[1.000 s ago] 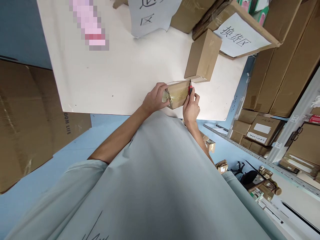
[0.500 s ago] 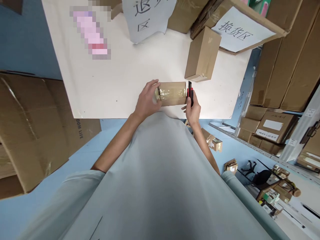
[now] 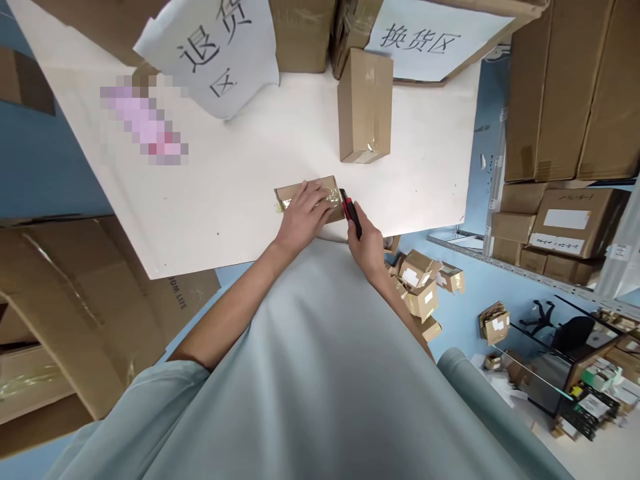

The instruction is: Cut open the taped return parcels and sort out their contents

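Observation:
Near the table's front edge lies a small cardboard box (image 3: 327, 189) with clear tape over it. My left hand (image 3: 303, 217) rests across its top, fingers stretched out flat and slightly apart, covering the middle of the box. A red and black box cutter (image 3: 351, 212) is in my right hand (image 3: 367, 247), its fingers wrapped round the handle. The cutter's tip is at the right end of the box; whether the blade touches the cardboard I cannot tell.
A taller closed carton (image 3: 365, 107) stands beyond the small box. Behind it are larger boxes bearing handwritten paper signs (image 3: 420, 37). A blurred pink item (image 3: 145, 123) lies on the white table (image 3: 240, 153). Cartons (image 3: 420, 283) lie on the floor at right.
My left hand has moved from the box's left end onto its top. The box is now tilted slightly, and the cutter has turned at its right end. The view has shifted.

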The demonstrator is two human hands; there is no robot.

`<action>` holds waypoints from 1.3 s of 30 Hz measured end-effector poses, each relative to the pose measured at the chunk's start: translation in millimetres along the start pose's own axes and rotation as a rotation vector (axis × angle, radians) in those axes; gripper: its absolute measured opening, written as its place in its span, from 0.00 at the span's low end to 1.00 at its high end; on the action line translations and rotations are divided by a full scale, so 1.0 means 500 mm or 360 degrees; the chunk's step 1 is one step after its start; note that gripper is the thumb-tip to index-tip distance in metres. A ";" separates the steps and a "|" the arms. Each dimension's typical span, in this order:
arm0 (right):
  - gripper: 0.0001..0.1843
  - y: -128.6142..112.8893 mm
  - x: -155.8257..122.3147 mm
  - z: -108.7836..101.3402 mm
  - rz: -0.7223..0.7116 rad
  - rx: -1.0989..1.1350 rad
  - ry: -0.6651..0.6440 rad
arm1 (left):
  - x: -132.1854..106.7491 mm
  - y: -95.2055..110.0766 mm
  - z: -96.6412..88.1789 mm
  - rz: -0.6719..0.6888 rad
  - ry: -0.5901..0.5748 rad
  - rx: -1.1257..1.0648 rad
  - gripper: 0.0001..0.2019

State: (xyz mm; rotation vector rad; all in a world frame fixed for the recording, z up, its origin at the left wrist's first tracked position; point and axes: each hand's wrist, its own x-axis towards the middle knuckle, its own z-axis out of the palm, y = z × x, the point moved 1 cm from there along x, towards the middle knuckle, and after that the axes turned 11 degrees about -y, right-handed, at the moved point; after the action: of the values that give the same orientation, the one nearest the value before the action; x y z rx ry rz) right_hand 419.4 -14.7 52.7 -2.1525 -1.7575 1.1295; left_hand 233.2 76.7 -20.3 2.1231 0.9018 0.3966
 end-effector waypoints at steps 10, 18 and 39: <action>0.36 -0.087 -0.002 -0.031 0.0318 -0.0635 -0.0354 | -0.011 0.006 0.012 -0.0010 0.0015 -0.0038 0.12; 0.44 -0.175 -0.006 -0.028 0.0529 -0.1126 -0.0538 | -0.011 -0.004 0.029 0.0011 0.0069 -0.0094 0.14; 0.39 -0.192 -0.112 -0.005 0.0696 -0.1017 -0.0429 | -0.020 -0.021 0.013 0.0099 0.0054 -0.0131 0.16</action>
State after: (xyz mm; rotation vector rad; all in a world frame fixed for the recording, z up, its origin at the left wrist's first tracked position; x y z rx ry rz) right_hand 343.9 -34.2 131.8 -3.0000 -2.0295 1.0815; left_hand 224.8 70.6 -32.2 2.0782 0.8263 0.4949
